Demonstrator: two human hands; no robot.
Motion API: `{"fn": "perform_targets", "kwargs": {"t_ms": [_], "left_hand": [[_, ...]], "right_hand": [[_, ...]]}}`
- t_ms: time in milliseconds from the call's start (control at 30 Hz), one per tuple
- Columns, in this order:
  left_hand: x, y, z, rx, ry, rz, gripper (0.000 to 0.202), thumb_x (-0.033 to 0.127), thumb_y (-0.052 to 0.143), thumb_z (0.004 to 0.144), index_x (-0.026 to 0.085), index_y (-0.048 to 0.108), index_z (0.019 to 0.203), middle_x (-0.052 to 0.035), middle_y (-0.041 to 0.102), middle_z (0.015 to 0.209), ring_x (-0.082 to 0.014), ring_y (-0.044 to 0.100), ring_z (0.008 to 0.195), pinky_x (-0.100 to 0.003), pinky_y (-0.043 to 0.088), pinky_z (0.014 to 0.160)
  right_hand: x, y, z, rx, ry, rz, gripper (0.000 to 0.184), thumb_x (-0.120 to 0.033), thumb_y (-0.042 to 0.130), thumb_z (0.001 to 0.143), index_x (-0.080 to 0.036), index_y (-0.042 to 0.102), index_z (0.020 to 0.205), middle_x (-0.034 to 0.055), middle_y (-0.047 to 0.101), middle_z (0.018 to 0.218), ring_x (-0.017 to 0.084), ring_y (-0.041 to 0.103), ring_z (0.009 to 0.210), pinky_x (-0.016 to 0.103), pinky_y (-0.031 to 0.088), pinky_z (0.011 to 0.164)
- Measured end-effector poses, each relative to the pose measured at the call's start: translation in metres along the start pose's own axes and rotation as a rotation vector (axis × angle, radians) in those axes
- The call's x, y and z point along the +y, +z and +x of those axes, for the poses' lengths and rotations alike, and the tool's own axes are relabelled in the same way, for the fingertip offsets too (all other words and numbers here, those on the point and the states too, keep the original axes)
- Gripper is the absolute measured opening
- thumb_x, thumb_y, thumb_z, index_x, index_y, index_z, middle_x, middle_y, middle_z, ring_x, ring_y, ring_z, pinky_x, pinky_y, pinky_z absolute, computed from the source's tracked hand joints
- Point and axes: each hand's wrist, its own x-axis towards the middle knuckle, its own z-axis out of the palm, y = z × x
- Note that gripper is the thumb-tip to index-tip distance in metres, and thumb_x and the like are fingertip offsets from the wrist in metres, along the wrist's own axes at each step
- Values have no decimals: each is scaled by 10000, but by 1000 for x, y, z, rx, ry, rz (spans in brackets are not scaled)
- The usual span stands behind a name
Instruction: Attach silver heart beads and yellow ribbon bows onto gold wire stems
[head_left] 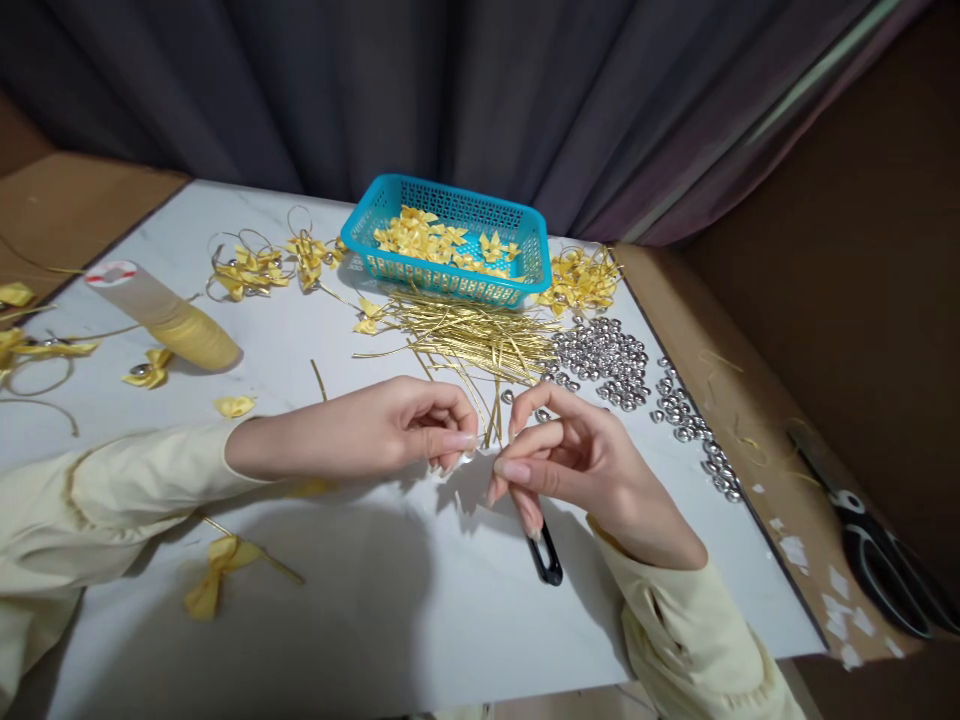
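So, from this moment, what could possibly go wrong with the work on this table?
The small whitish piece at the left hand's fingertips might slip, since the pinch looks slight. The right hand is near loose silver pieces; a bump could scatter them, perhaps over the edge of the white tabletop. The yellow bow lies close to the left sleeve, which might drag it.

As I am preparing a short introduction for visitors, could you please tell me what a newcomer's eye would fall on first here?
Probably the blue basket at the back, with yellow ribbons inside. Next would come the left hand and right hand, close together in the middle, then the silver pieces heaped right of the gold strands.
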Motion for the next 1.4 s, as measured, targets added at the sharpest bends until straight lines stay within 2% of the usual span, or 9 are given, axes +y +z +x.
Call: {"fn": "perform_targets", "kwargs": {"t_ms": [133, 233, 333, 467, 733, 900, 1067, 1200, 1400], "left_hand": [[-5, 6, -2, 119, 72, 296, 173, 250, 435, 938, 176, 534, 816, 19, 574, 705, -125, 520, 642, -231, 367, 598], [-15, 12, -4, 203, 271, 603, 179, 152, 389, 940, 172, 538, 844, -20, 595, 787, -152, 527, 724, -260, 383, 684], [-22, 15, -6, 232, 454, 830, 213, 81, 360, 934, 155, 555, 890, -60, 600, 844, -179, 508, 789, -294, 386, 767], [-22, 15, -9, 244, 528, 984, 279, 78, 318, 952, 131, 580, 870, -86, 593, 812, -200, 481, 757, -322, 382, 744], [-21, 16, -8, 235, 533, 891, 230, 73, 368, 952, 110, 584, 883, -85, 593, 850, -196, 500, 794, -317, 377, 775], [-23, 13, -5, 258, 433, 762, 194, 124, 380, 965, 145, 564, 907, -50, 600, 843, -172, 535, 796, -277, 388, 771], [-17, 10, -3, 269, 314, 638, 228, 179, 340, 978, 159, 555, 903, -26, 612, 826, -148, 565, 760, -245, 392, 709], [-10, 9, -5, 264, 257, 591, 232, 201, 348, 969, 149, 563, 901, -23, 622, 824, -140, 570, 745, -235, 390, 685], [-12, 7, -5, 262, 250, 527, 237, 207, 353, 957, 141, 570, 890, -10, 619, 797, -119, 555, 692, -220, 384, 650]], "right_hand": [[-4, -3, -2, 51, -1, -19, 239, -234, 757, 772, -181, 540, 857, 43, 727, 678, 107, 584, 424, 220, 480, 437], [-5, -5, -1, 36, 38, -42, 205, -234, 751, 775, -165, 568, 839, 52, 727, 678, 103, 572, 409, 213, 455, 419], [-4, -6, 0, -11, 71, -30, 193, -225, 723, 797, -168, 564, 890, 41, 729, 673, 101, 563, 387, 210, 439, 411], [-2, -4, 2, -37, 87, -9, 227, -215, 711, 805, -177, 537, 947, 28, 729, 666, 102, 560, 371, 217, 452, 413], [-1, 3, 2, 35, 71, -7, 247, -207, 722, 796, -178, 543, 963, 36, 735, 682, 105, 583, 403, 211, 472, 434], [0, 1, 2, 67, 67, 16, 186, -215, 752, 775, -159, 603, 870, 46, 737, 704, 97, 600, 451, 213, 503, 471], [2, -8, 7, 49, 10, 109, 78, -185, 718, 813, -135, 677, 856, 62, 756, 802, 103, 679, 562, 192, 548, 542], [5, -14, 13, 30, 9, 240, 104, -197, 729, 803, -138, 677, 872, 62, 764, 812, 115, 713, 602, 174, 570, 559], [6, -17, 16, -2, 47, 314, 146, -248, 733, 808, -142, 637, 778, 78, 768, 804, 117, 718, 611, 146, 555, 531]]}}
